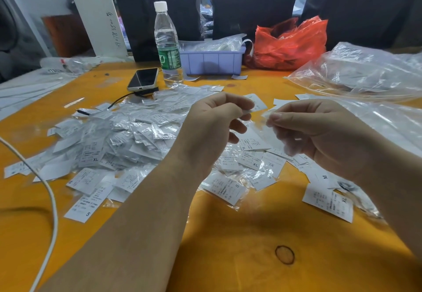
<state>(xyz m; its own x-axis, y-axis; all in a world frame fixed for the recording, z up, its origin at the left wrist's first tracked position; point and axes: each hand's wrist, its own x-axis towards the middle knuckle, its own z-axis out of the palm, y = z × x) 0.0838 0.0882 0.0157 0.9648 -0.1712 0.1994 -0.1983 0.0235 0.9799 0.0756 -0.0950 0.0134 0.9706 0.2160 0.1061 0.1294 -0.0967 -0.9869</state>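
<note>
Hands above a label heap (pixel 118 136).
Left hand (pixel 214 127) pinches a white label (pixel 248 110); right hand (pixel 319 134) pinches what appears a clear sleeve (pixel 279 139).

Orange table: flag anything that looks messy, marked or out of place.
A dark ring mark stains the orange table near its front edge. The size tags, many in clear sleeves, lie in a loose, disordered heap rather than stacks. Nothing looks spilled.
</note>
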